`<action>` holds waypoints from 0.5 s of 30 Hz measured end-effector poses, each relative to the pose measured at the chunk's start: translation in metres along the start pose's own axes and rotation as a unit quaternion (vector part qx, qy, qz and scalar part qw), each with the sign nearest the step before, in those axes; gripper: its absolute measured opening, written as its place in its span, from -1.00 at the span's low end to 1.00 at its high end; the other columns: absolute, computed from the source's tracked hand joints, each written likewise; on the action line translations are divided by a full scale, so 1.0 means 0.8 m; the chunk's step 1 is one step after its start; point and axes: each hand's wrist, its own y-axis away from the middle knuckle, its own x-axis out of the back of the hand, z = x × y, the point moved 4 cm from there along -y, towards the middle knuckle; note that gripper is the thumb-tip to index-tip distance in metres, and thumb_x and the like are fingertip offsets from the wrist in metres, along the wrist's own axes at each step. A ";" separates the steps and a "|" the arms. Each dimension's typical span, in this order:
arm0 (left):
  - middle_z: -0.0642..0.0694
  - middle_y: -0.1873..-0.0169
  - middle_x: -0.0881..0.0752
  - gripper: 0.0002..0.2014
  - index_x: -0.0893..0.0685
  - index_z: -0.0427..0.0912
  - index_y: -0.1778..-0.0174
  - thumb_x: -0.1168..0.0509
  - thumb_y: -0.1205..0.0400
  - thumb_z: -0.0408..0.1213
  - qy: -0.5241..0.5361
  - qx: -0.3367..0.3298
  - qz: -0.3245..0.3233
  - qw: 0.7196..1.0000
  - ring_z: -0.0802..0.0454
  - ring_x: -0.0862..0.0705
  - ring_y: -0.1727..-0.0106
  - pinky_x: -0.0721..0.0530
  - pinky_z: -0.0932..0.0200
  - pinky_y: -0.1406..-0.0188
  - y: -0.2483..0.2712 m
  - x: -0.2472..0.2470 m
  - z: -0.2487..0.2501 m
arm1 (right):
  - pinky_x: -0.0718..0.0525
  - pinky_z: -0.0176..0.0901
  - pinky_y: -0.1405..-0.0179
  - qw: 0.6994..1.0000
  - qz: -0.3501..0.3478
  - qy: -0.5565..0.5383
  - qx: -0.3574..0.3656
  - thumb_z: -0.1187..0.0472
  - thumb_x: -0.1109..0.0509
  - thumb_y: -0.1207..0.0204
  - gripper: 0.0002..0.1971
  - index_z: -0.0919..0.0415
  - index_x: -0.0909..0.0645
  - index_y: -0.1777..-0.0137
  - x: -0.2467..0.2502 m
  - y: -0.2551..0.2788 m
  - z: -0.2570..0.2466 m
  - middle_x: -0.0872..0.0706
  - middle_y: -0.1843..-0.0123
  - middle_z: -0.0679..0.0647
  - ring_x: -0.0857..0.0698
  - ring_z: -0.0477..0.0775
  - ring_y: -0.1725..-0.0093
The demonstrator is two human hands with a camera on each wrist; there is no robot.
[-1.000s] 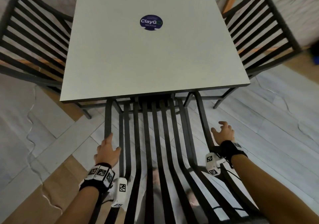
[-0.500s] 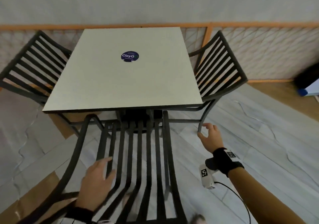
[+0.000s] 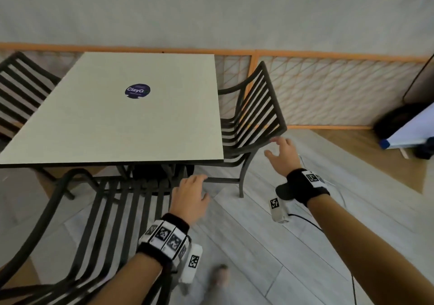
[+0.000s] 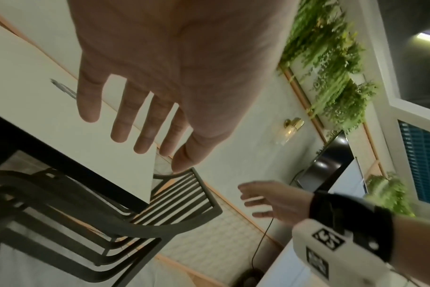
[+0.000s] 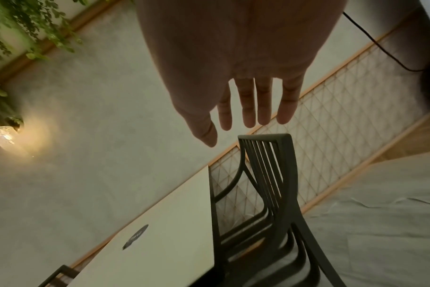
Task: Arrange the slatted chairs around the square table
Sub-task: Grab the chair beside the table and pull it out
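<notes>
Both hands have let go of the near chair (image 3: 98, 229): the left hand (image 3: 189, 198) now hovers off its right edge, and the right hand (image 3: 283, 154) has reached toward the right-side chair (image 3: 256, 117), fingers spread.

Two bare forearms reach forward, both hands empty

The left hand (image 3: 189, 198) is stretched ahead palm down, its fingers (image 4: 122, 120) straight and slightly spread, gripping nothing; a black wrist strap with white coded marker blocks (image 3: 164, 236) wraps its wrist. The right hand (image 3: 283, 154) is extended farther forward and to the right, fingers (image 5: 248, 108) straight and loosely parted, thumb out to the side, holding nothing, with a black wrist band carrying a white marker tag (image 3: 307, 182) behind it
</notes>
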 end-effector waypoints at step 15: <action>-0.20 -0.48 -0.37 -0.29 -0.13 -0.11 -0.56 -0.35 -0.54 -0.35 -0.091 -0.060 -0.148 0.983 -0.24 -0.39 -0.46 -0.51 -0.26 -0.37 -0.372 -0.177 0.117 | -0.57 0.35 -0.24 0.989 -0.006 0.102 -0.106 0.18 -0.30 -0.52 -0.34 0.06 -0.15 -0.60 -0.031 -0.272 0.087 -0.47 -0.39 0.32 -0.50 0.45 -0.29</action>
